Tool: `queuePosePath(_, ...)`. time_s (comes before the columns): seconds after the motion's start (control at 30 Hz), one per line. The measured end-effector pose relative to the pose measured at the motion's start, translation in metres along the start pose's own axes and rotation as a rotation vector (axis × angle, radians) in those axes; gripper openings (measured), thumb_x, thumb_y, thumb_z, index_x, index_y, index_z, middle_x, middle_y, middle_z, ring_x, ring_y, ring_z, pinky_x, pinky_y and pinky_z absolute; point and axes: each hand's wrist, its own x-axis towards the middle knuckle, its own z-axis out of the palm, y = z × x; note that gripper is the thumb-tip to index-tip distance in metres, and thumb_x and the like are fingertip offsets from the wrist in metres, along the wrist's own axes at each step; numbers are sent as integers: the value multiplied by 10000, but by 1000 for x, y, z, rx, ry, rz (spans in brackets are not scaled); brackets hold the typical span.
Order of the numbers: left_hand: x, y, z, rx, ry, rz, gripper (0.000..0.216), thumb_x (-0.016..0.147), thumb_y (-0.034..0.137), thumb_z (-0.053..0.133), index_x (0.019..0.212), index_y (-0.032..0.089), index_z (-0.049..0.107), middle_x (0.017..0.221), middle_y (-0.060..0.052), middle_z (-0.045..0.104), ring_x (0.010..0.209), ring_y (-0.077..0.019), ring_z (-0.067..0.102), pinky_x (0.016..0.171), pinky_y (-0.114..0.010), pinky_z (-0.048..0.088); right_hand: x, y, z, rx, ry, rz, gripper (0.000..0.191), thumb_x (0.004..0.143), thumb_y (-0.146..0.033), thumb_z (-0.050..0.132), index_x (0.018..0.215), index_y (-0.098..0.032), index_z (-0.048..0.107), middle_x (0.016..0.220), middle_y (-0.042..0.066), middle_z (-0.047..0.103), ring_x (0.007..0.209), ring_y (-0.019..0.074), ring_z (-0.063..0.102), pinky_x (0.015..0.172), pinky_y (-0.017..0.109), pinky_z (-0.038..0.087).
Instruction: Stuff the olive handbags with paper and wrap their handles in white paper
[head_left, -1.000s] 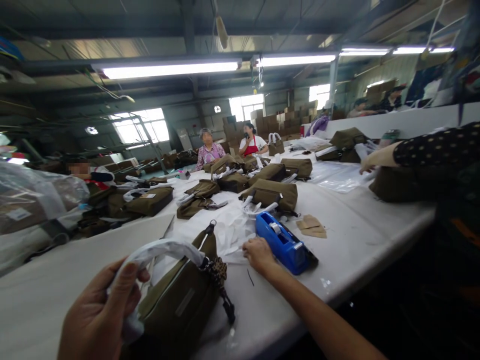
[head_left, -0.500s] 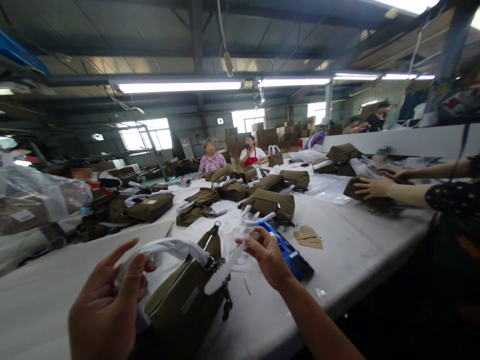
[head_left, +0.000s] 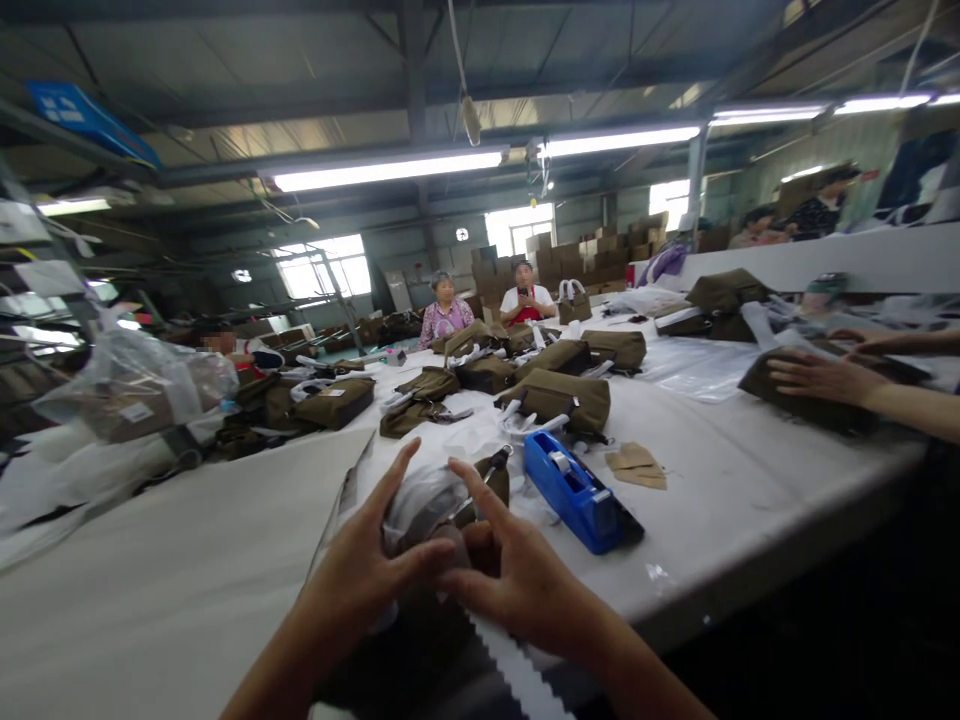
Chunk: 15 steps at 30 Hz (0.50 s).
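Note:
An olive-green handbag (head_left: 491, 480) is in front of me, largely hidden by my hands. Its handle (head_left: 424, 500) is wrapped in thin white material. My left hand (head_left: 367, 560) curls around the handle from the left, index finger raised and thumb pressed in. From the other side my right hand (head_left: 517, 570) closes on the same handle, its thumb close to the left one. What became of the tape piece under the fingers is hard to see. Below my right hand hangs a white strip with a zigzag edge (head_left: 517, 660). A blue tape dispenser (head_left: 577, 490) stands just beyond.
Several olive handbags (head_left: 562, 400) with wrapped handles lie across the white table (head_left: 720, 480). Brown paper pieces (head_left: 636, 465) lie beside the dispenser. At right, a co-worker's hands (head_left: 825, 375) rest on another bag. Two people sit at the far side. Plastic-covered goods (head_left: 135, 390) are at left.
My right hand has brought the translucent tape strip left to the handle, and both hands now meet there. The bag is lower and more covered. The view has turned slightly left.

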Motion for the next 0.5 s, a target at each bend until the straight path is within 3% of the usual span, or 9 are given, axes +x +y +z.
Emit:
queuePosePath(0.1,-4,4,1,59,108,14,900,752,475,780,1542,317,379,1517,-53,518,1360,-332,523,1132,-505,435,-1,4,10,2,67,-10,895,862,-302,738,1583,-327,209,775,-30,653,677,162,613,624,268,462)
queuePosePath(0.2,-5,2,3,154,243,20,839,776,530,739,1522,331,410,1489,-42,552,1330,-325,554,1129,-516,433,-6,16,22,134,152,32,655,875,-331,715,1440,-264,390,823,4,723,687,180,689,650,287,531)
queuePosePath(0.27,-5,-1,5,205,320,11,847,787,558,722,1532,328,390,1427,-60,611,1259,-322,614,1087,-505,476,-10,27,29,241,198,69,481,890,-448,685,1247,-209,469,783,26,730,551,164,664,525,254,513)
queuePosePath(0.37,-7,-3,7,206,405,14,878,788,611,709,1536,282,387,1313,-81,688,1164,-308,677,1011,-452,544,-13,39,35,343,212,114,487,886,-624,622,1046,-183,488,674,26,692,396,126,568,374,190,405)
queuePosePath(0.5,-13,-6,9,208,406,138,560,878,572,633,1326,235,642,1311,-68,695,1207,-278,659,1028,-369,541,-4,40,36,345,107,108,506,891,-627,620,1059,-150,593,788,67,718,397,86,555,380,171,404)
